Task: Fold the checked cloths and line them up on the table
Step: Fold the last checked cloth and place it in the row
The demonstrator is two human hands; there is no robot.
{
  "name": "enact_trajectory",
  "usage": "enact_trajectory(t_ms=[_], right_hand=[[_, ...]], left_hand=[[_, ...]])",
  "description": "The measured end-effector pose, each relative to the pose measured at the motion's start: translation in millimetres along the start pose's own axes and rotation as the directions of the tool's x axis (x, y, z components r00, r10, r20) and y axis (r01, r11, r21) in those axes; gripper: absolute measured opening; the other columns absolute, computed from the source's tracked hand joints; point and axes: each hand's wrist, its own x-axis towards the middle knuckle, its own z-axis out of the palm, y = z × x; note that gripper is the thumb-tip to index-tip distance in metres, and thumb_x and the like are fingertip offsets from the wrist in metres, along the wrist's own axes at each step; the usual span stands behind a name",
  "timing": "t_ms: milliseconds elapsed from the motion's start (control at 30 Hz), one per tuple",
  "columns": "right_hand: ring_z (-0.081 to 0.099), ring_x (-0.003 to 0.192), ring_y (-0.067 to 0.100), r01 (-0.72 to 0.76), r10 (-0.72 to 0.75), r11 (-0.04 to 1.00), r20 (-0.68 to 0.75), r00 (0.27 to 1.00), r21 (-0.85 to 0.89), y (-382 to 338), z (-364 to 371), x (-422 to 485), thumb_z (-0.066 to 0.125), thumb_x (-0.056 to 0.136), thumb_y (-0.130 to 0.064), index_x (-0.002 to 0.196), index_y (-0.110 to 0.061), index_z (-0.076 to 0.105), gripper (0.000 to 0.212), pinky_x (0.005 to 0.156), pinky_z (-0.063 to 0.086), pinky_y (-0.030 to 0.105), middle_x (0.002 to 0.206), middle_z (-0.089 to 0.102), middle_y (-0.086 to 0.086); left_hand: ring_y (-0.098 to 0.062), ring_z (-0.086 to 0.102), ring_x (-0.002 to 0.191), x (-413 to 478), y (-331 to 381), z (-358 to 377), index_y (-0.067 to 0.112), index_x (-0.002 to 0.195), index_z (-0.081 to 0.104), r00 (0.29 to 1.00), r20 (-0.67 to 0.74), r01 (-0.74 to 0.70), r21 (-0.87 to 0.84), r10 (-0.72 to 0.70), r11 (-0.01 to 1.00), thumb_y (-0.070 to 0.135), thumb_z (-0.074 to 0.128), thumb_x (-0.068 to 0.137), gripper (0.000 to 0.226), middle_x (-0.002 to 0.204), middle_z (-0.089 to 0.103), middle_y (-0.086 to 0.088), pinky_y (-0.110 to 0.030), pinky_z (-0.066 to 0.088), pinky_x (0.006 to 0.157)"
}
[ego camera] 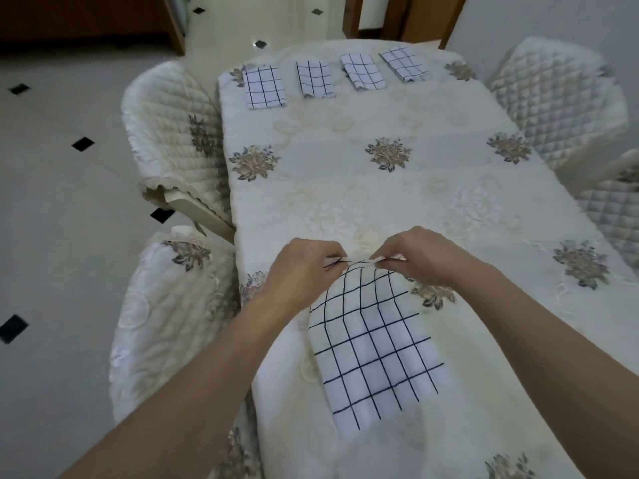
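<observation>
A white cloth with a dark checked grid (373, 347) lies near the table's front edge, its far end lifted off the table. My left hand (301, 271) pinches the far left corner and my right hand (422, 257) pinches the far right corner, both raised slightly above the cream tablecloth (345, 202). Along the far edge of the table lie several folded checked cloths in a row: one at the left (264, 86), one beside it (315, 79), a third (363, 71) and the rightmost (404, 63), which is turned at an angle.
Quilted cream chairs stand around the table: two on the left (173, 133) (173, 323) and two on the right (560, 98) (612, 209). The tablecloth carries embroidered flower patches. A pale tiled floor (52, 202) with small black diamonds lies to the left.
</observation>
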Motion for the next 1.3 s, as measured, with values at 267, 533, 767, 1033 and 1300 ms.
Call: enact_trajectory(t_ms=[267,533,767,1033,1300], right_hand=[[0.070,0.098,0.026,0.262,-0.308,0.951,-0.405,0.861,-0.165,6,70,-98,0.060,0.091,-0.022,0.108,-0.019,0.077,0.024,0.079,0.058,0.038,0.110,0.074,0.000],[0.059,0.125,0.027,0.283,-0.267,0.958,-0.539,0.799,-0.055,10,184,-166,0.056,0.099,-0.019,0.121,-0.014,0.071,0.027,0.099,0.050,0.043,0.131,0.066,0.001],[0.057,0.127,0.029,0.229,-0.171,0.973,-0.556,0.813,0.035,19,246,-170,0.065,0.092,-0.019,0.118,-0.014,0.072,0.027,0.100,0.049,0.047,0.130,0.066,0.003],[0.049,0.135,0.028,0.170,-0.093,0.981,-0.536,0.839,0.097,18,251,-181,0.067,0.090,-0.033,0.125,-0.010,0.068,0.042,0.106,0.044,0.048,0.136,0.062,0.006],[0.049,0.134,0.027,0.166,-0.053,0.977,-0.601,0.797,0.135,7,221,-137,0.056,0.096,-0.032,0.128,-0.009,0.064,0.040,0.107,0.043,0.049,0.135,0.060,0.008]], left_hand=[[-0.008,0.071,0.095,-96,12,48,0.020,0.104,0.077,0.974,-0.068,-0.224,-0.167,0.216,0.960,0.016,0.070,0.083,0.023,0.103,0.076,0.006,-0.026,0.054,0.083],[-0.013,0.059,0.122,-172,-1,117,0.014,0.114,0.073,0.940,-0.037,-0.340,-0.068,0.338,0.938,0.029,0.061,0.091,0.029,0.122,0.069,0.006,-0.033,0.047,0.104],[-0.022,0.046,0.137,-200,-18,164,0.019,0.120,0.065,0.969,0.061,-0.244,0.075,0.239,0.967,0.039,0.060,0.087,0.039,0.141,0.055,0.000,-0.053,0.036,0.112],[-0.020,0.041,0.139,-205,-21,174,0.021,0.120,0.063,0.976,0.084,-0.216,0.202,0.203,0.955,0.052,0.060,0.085,0.048,0.145,0.051,-0.002,-0.052,0.033,0.114],[-0.029,0.048,0.129,-158,6,173,0.014,0.127,0.060,0.984,-0.160,-0.024,0.302,0.076,0.953,0.038,0.050,0.092,0.043,0.139,0.052,-0.010,-0.048,0.036,0.112]])
